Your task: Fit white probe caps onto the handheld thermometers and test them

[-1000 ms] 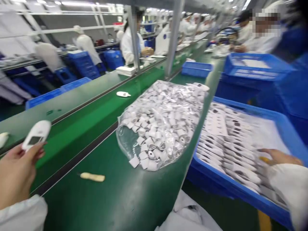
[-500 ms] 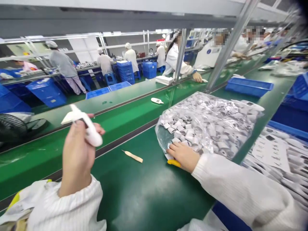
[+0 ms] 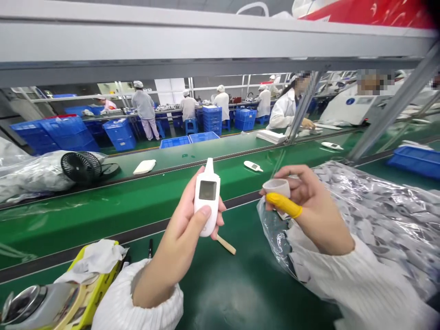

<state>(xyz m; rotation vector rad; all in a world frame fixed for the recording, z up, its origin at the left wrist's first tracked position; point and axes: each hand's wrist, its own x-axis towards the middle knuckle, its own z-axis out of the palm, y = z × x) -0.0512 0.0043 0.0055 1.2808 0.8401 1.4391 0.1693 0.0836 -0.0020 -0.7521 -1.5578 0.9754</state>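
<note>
My left hand grips a white ear thermometer upright, its dark screen facing me and its narrow tip pointing up. The thumb lies on the lower front of the body. To the right, my right hand pinches a hollow, pale plastic cap between thumb and fingers. A yellow finger cot covers that thumb. Beneath and beside this hand spreads a clear plastic bag full of similar caps. Below the thermometer, a wooden-handled tool lies on the green bench, its tip hidden by my left hand.
Two more thermometers lie on the green belt beyond. A small black fan and a white piece are at the far left. Nearer stands a yellow tray with cloth. A blue bin and metal post are at right.
My left hand has moved right and turned the thermometer screen toward me. My right hand has risen from the bag's edge with a cap in its fingers. The view has swung left.
</note>
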